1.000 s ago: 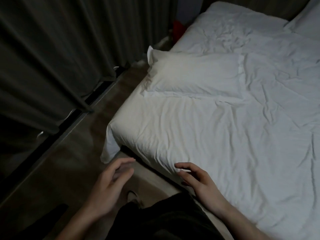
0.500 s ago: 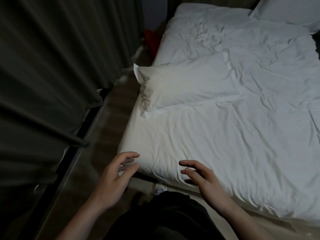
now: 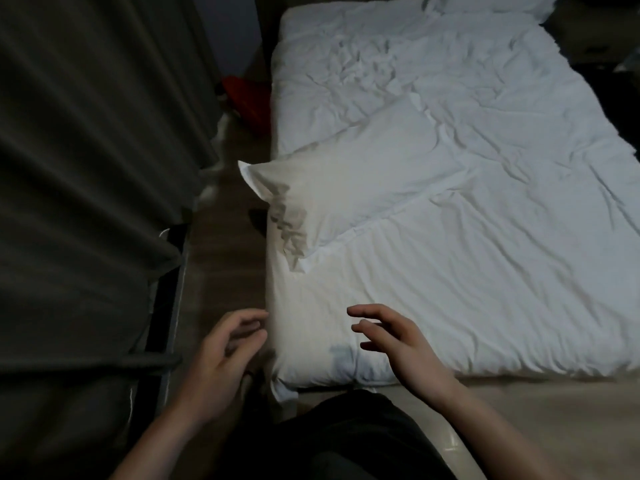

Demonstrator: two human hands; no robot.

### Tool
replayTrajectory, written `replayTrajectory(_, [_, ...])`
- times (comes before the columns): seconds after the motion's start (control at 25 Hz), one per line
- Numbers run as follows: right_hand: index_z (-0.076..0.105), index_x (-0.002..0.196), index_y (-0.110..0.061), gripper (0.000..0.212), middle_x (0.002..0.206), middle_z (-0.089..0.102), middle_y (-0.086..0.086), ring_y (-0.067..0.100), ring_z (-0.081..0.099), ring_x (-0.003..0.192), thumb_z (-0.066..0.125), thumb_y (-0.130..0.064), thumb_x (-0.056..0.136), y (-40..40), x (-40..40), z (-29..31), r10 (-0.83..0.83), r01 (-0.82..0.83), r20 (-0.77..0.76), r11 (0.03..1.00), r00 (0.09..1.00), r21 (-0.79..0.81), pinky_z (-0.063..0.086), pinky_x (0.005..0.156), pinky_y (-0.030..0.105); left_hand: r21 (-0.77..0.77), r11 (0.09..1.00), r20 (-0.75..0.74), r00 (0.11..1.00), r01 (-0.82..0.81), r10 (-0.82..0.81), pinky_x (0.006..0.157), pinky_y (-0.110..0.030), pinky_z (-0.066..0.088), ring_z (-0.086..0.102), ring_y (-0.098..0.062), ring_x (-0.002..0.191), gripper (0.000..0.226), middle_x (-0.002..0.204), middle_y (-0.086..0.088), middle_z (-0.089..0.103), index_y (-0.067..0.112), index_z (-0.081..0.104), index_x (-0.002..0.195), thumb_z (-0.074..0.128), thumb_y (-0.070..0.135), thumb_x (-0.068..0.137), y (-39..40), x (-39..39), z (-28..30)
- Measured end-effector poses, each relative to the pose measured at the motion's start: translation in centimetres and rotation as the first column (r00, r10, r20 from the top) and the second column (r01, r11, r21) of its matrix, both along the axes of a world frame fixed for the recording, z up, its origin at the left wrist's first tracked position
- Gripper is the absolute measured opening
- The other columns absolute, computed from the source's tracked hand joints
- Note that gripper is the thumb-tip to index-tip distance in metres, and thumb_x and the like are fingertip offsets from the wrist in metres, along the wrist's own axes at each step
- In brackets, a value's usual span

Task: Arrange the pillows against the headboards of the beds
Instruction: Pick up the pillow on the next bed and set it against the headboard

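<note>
A white pillow [image 3: 349,181] lies askew across the middle of the bed [image 3: 485,271], one corner hanging over the bed's left edge. A second white pillow [image 3: 485,5] shows at the far top end of the bed, partly cut off by the frame. My left hand [image 3: 225,351] hovers beside the bed's near left corner, fingers loosely curled, holding nothing. Over that same corner of the white cover floats my right hand [image 3: 394,341] with relaxed, spread fingers, also holding nothing. Both hands are well short of the nearer pillow.
Dark curtains [image 3: 86,168] hang along the left, with a narrow strip of wood floor [image 3: 225,254] between them and the bed. A red object [image 3: 246,98] sits on the floor beside the bed's far left side. Dark clutter lies at the right edge.
The view has swung round and closer to the foot corner of the bed; the pillow now appears nearer. Both hands have stayed raised, holding nothing, now at the bed's corner.
</note>
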State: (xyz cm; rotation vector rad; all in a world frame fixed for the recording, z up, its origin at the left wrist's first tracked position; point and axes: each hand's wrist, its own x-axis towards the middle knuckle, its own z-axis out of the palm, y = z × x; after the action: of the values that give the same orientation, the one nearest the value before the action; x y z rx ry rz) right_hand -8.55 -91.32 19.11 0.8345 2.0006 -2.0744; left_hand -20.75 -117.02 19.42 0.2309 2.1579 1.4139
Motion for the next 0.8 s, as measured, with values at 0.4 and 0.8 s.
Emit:
replayTrajectory(0.4, [0.079,0.111,-0.033,0.024,0.113,0.075,0.007,0.023,0.071,0.114,0.063,-0.017,0.101,-12.9,-0.7,-0.3,-0.487,0.489,0.075,0.872,0.870,-0.007,0.061,0.093,0.036,-0.003,0.923,0.034,0.923,0.384,-0.383,0.086,-0.009,0.049,0.067,-0.003,0.105,0.023,0.109,0.014,0.069,0.037,0.072,0.108,0.065,0.032,0.086,-4.6,-13.7,-0.7])
replayTrajectory(0.8, [0.078,0.111,-0.036,0.025,0.114,0.076,-0.002,0.016,0.070,0.113,0.061,-0.019,0.103,-8.4,-7.6,-0.9,-0.480,0.480,0.020,0.877,0.877,0.021,0.059,0.098,0.038,-0.080,0.938,0.055,0.941,0.337,-0.333,0.083,-0.005,0.048,0.069,-0.002,0.104,0.019,0.108,0.013,0.075,0.024,0.075,0.108,0.065,0.011,0.099,-3.3,-19.4,-2.3])
